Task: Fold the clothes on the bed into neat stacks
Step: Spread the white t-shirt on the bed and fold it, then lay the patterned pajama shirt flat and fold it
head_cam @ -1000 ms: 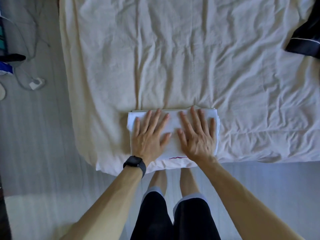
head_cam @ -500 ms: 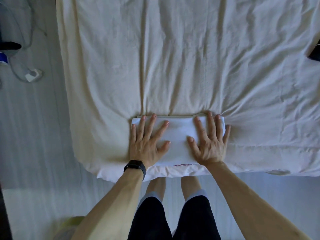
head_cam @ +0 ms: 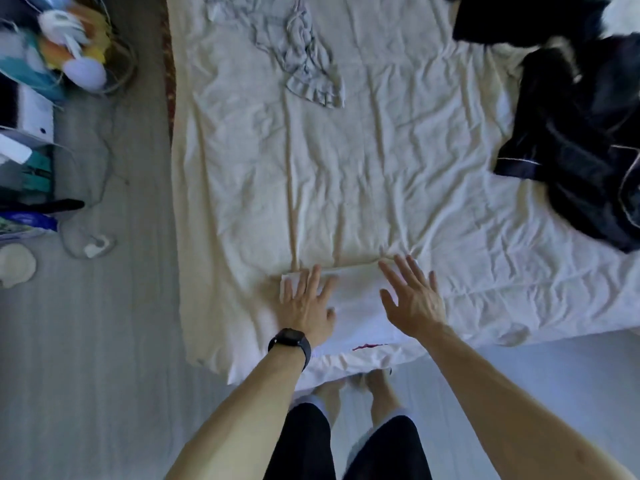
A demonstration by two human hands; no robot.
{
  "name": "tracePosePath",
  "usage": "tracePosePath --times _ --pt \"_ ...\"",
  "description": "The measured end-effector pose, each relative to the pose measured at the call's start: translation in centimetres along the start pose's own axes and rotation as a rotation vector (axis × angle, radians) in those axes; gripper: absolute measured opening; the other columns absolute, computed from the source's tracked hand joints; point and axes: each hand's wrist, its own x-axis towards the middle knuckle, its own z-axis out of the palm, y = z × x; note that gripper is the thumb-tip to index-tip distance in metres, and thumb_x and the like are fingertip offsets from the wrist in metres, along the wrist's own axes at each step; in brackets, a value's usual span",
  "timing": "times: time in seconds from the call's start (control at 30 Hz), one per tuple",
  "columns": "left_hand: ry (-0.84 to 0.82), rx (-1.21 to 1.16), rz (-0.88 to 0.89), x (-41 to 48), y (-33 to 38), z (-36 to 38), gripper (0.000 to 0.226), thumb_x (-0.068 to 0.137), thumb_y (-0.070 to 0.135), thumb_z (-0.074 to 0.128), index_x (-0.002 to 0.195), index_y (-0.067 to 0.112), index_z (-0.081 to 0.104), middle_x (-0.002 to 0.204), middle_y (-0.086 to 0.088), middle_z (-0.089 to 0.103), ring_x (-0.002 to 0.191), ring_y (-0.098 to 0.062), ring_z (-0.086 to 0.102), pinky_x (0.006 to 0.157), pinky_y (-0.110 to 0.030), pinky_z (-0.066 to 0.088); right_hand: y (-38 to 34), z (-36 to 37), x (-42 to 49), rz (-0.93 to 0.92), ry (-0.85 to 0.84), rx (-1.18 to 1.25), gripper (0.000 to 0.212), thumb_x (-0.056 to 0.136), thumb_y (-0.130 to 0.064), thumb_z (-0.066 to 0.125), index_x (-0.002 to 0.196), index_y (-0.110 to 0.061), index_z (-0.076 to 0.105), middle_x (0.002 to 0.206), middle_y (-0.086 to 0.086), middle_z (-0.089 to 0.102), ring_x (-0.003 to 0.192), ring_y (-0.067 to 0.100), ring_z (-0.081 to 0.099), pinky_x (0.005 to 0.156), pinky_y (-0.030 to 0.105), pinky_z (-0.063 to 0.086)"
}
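Note:
A folded white garment (head_cam: 356, 299) lies near the front edge of the bed (head_cam: 346, 185), which is covered by a creased cream sheet. My left hand (head_cam: 306, 303), a black watch on its wrist, rests flat on the garment's left part with straight fingers. My right hand (head_cam: 412, 296) is spread over the garment's right part, fingers straight; whether it touches the cloth is unclear. A crumpled grey garment (head_cam: 304, 60) lies at the far middle of the bed. A heap of dark navy clothes (head_cam: 581, 140) with pale piping covers the far right.
Left of the bed on the grey floor are cables, a white charger (head_cam: 97, 242), a shelf with boxes (head_cam: 27, 161) and colourful soft toys (head_cam: 69, 39). My legs and bare feet stand at the bed's front edge.
The view has tilted up, so the grey garment and the dark heap now show. My right hand has lifted slightly and moved right; my left hand stays on the folded garment.

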Motion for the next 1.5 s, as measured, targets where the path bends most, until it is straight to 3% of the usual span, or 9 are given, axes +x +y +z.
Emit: tracePosePath --times 0.13,0.2,0.4,0.57,0.73,1.07,1.27,1.5 --pt "-0.017 0.023 0.055 -3.7 -0.4 -7.2 0.060 0.100 0.035 0.039 0.157 0.028 0.021 0.154 -0.008 0.037 0.144 -0.028 0.030 0.118 -0.053 0.019 -2.2 -7.1 -5.0 -0.012 0.069 0.046 0.047 0.104 -0.029 0.050 0.150 -0.025 0.049 0.161 0.000 0.040 0.154 0.021 0.025 0.123 0.040 0.020" --pt "-0.004 0.011 0.062 -6.3 -0.5 -10.2 0.058 0.100 0.035 0.038 0.156 0.028 0.024 0.149 -0.007 0.044 0.139 -0.028 0.037 0.116 -0.051 0.023 -3.4 -10.7 -8.4 0.001 0.141 0.065 0.044 0.103 -0.026 0.051 0.147 -0.022 0.053 0.157 0.001 0.046 0.151 0.022 0.031 0.121 0.039 0.027" --pt "0.202 -0.037 0.151 -15.3 -1.3 -17.5 0.053 0.102 0.037 0.039 0.153 0.028 0.032 0.154 0.002 0.039 0.143 -0.022 0.032 0.119 -0.047 0.019 -8.4 -18.7 -20.1 0.045 0.425 0.122 0.042 0.105 -0.030 0.049 0.146 -0.022 0.055 0.153 0.000 0.051 0.149 0.023 0.035 0.119 0.035 0.030" --pt "0.546 -0.063 0.235 -23.3 -4.6 -21.8 0.051 0.098 0.041 0.045 0.148 0.034 0.040 0.155 0.008 0.036 0.143 -0.017 0.031 0.114 -0.047 0.026 -13.3 -21.8 -28.8 -0.044 0.699 0.141 0.040 0.106 -0.031 0.049 0.144 -0.024 0.057 0.152 -0.001 0.051 0.150 0.019 0.035 0.117 0.037 0.034" --pt "0.743 -0.002 0.250 -32.7 -8.8 -26.8 0.055 0.098 0.043 0.047 0.151 0.033 0.038 0.159 0.007 0.033 0.146 -0.016 0.028 0.116 -0.044 0.026 -19.6 -23.8 -36.5 -0.142 0.943 0.143 0.039 0.103 -0.028 0.056 0.140 -0.018 0.062 0.146 0.005 0.058 0.146 0.029 0.042 0.117 0.047 0.039" --pt "0.968 -0.005 0.243 -45.8 -19.7 -36.6 0.053 0.098 0.042 0.048 0.150 0.033 0.041 0.155 0.009 0.040 0.143 -0.016 0.035 0.116 -0.042 0.030 -34.6 -30.2 -42.3 -0.260 1.062 0.077 0.041 0.102 -0.036 0.055 0.140 -0.022 0.062 0.148 0.001 0.056 0.148 0.024 0.039 0.116 0.049 0.039" --pt "1.007 0.051 0.261 -47.4 -29.6 -41.7 0.053 0.099 0.043 0.049 0.150 0.032 0.041 0.154 0.006 0.041 0.142 -0.018 0.036 0.114 -0.039 0.031 -44.0 -32.2 -40.7 -0.279 1.125 0.037 0.042 0.102 -0.036 0.054 0.141 -0.022 0.061 0.146 0.004 0.058 0.146 0.025 0.042 0.115 0.050 0.041" --pt "1.050 0.070 0.335 -46.5 -41.5 -47.5 0.051 0.099 0.041 0.050 0.149 0.032 0.044 0.155 0.007 0.042 0.143 -0.018 0.037 0.115 -0.042 0.031 -54.0 -31.5 -36.2 -0.202 1.163 0.089 0.053 0.099 -0.048 0.039 0.142 -0.025 0.059 0.150 0.001 0.054 0.149 0.020 0.036 0.118 0.047 0.037"
